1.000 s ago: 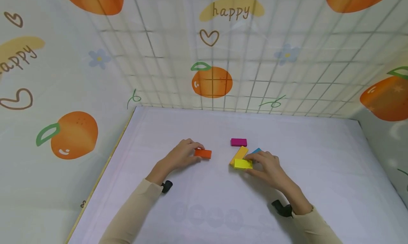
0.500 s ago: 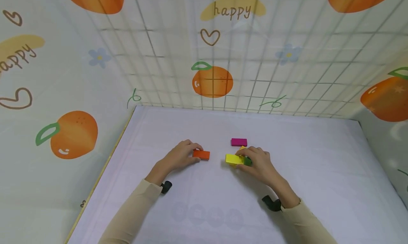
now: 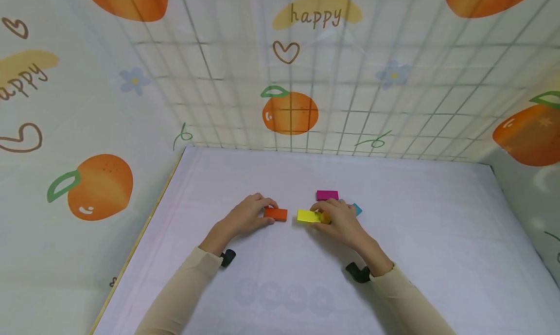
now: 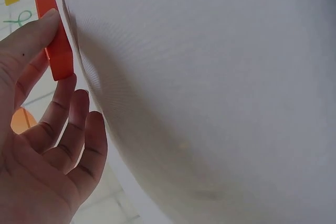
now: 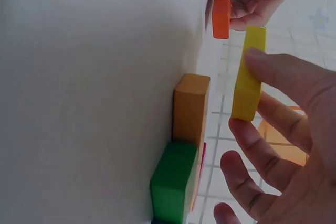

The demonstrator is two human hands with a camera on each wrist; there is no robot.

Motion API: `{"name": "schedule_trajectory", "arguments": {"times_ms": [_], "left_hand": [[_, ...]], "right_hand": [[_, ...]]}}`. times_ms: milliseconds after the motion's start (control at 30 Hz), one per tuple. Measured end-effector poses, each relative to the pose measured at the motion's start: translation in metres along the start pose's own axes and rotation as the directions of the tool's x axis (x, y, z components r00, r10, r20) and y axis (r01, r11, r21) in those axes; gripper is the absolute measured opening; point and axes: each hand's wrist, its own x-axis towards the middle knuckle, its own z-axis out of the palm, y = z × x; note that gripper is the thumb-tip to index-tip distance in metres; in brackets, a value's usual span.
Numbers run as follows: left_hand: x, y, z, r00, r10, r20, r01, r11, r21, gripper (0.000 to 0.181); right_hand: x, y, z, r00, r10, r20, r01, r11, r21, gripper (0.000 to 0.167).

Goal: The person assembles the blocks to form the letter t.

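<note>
In the head view, my left hand [image 3: 247, 216] pinches a red-orange block [image 3: 276, 214] by its left end, low at the white tabletop. The left wrist view shows the thumb lying along this block [image 4: 60, 51]. My right hand [image 3: 341, 222] holds a bright yellow block [image 3: 308, 216] between thumb and fingers, just right of the red-orange one, with a gap between them. Seen from the right wrist, the yellow block [image 5: 248, 77] is raised off the table. Below it lie an amber block [image 5: 190, 108] and a green block [image 5: 173, 182], mostly covered by my right hand in the head view.
A magenta block [image 3: 327, 195] lies behind my right hand. The corner of a blue block [image 3: 358, 209] shows beyond its knuckles. White tabletop [image 3: 437, 228] extends around, bounded by printed fabric walls [image 3: 227, 106] at the back and sides.
My right hand has carried the yellow block leftward, off the amber block's place and nearer the red-orange block. The left hand has hardly moved, keeping its hold.
</note>
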Motion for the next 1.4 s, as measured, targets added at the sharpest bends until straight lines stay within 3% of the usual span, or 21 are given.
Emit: {"name": "schedule_trajectory", "arguments": {"times_ms": [833,1400], "left_hand": [[0.0,0.003,0.004,1.0,0.007,0.007,-0.007,1.0,0.003,0.035],[0.003,0.001,0.005,1.0,-0.001,0.003,0.001,1.0,0.026,0.036]], "right_hand": [[0.024,-0.006,0.027,0.982,0.148,0.116,-0.138,0.986,-0.09,0.036],[0.028,-0.006,0.028,0.98,0.15,0.128,-0.137,0.985,-0.107,0.035]]}}
